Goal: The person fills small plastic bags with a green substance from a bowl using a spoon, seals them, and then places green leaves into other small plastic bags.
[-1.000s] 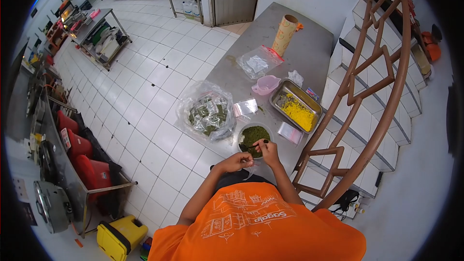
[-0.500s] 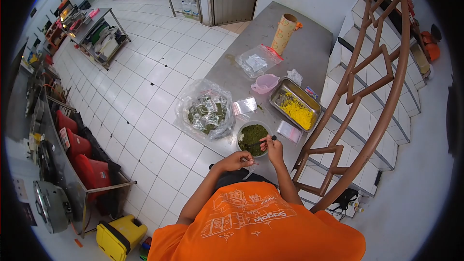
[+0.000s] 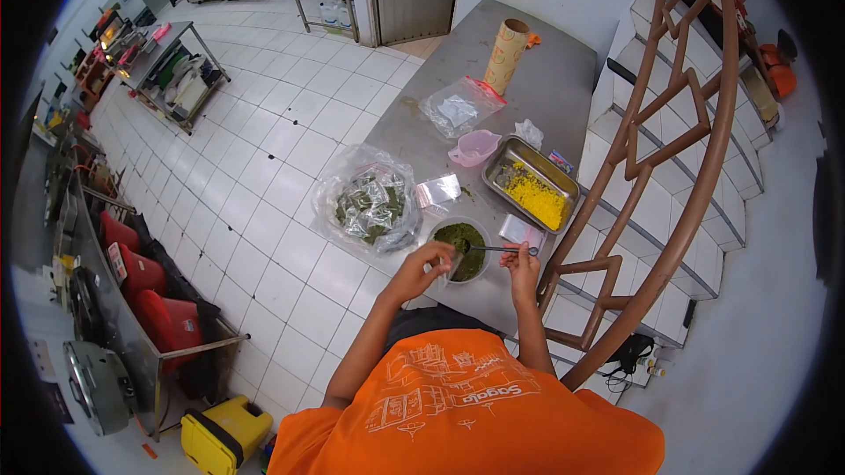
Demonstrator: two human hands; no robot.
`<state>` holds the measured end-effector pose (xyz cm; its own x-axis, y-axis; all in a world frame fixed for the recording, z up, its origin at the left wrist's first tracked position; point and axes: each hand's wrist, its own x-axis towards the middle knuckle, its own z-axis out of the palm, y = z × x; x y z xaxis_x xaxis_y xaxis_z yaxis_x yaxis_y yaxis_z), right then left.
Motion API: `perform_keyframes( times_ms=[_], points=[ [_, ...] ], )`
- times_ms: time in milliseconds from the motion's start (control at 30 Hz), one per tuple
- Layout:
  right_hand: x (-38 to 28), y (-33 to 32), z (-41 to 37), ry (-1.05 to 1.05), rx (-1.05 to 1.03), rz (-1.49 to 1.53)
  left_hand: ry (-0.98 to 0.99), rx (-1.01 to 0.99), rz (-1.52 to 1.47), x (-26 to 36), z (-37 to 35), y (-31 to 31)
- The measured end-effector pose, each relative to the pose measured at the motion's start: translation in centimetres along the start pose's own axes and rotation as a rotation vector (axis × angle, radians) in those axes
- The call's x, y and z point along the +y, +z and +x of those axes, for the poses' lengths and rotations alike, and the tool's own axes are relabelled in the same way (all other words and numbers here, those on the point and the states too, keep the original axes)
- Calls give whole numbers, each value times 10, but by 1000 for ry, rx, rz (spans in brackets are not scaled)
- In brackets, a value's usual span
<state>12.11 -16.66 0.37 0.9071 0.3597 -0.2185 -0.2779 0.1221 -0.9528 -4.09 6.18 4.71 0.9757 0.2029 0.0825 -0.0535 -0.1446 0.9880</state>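
Observation:
My right hand (image 3: 523, 265) grips the handle of a dark spoon (image 3: 500, 249), whose bowl end is over a round tub of chopped green stuff (image 3: 462, 233). My left hand (image 3: 426, 265) is at the tub's left rim, its fingers closed near a small clear bag (image 3: 447, 272) that is hard to make out. Left of the tub lies a big clear bag of green-filled packets (image 3: 370, 204). Behind the tub is a stack of small clear bags (image 3: 439, 191); another stack (image 3: 521, 232) lies to its right, beside a metal tray of yellow bits (image 3: 539, 200).
On the grey metal table (image 3: 400, 127) are a pink cup (image 3: 474, 150), a zip bag (image 3: 462, 109) and an upright patterned roll (image 3: 507, 57). A brown railing (image 3: 647, 171) runs along the stairs at right. Red bins (image 3: 167, 316) and a yellow box (image 3: 227, 434) are at left.
My right hand has moved right and slightly down, drawing the spoon's handle outward. My left hand has risen to the tub's left rim. The view has shifted slightly.

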Motion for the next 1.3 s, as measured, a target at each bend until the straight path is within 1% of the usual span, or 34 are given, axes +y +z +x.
perform_keyframes(
  times_ms=[67,167,200,267,300,400,467,500,600,700,800,900,1000,1100,1200,1300],
  points=[
    [-14,-1,-6,-44,40,24,146,127,220,8,9,-2],
    [-35,3,-16,-105,85,16,125,130,321,-3,18,3],
    [-41,5,-19,-145,90,-32,128,123,362,-5,20,5],
    [-50,10,-27,-225,103,-128,38,78,362,-9,25,13],
    [-54,13,-30,-283,69,-201,-6,54,362,-12,26,17],
    [-61,19,-42,-428,-56,-403,73,67,421,-22,28,26],
    [-65,22,-48,-490,-174,-519,75,96,388,-24,30,30],
    [-70,23,-51,-485,-262,-579,75,111,372,-27,31,31],
    [-69,26,-51,-539,-402,-717,72,87,388,-38,31,29],
    [-65,26,-52,-603,-382,-714,60,111,395,-45,30,31],
    [-67,24,-52,-606,-463,-772,-14,93,363,-48,29,33],
    [-65,24,-52,-655,-448,-790,-16,74,448,-45,28,32],
    [-68,25,-52,-628,-498,-806,94,137,586,-35,24,31],
    [-66,26,-52,-664,-475,-786,81,160,574,-41,24,33],
    [-68,26,-51,-618,-511,-793,11,154,515,-46,23,32],
    [-63,26,-51,-544,-392,-645,-12,164,474,-48,24,32]
  ],
)
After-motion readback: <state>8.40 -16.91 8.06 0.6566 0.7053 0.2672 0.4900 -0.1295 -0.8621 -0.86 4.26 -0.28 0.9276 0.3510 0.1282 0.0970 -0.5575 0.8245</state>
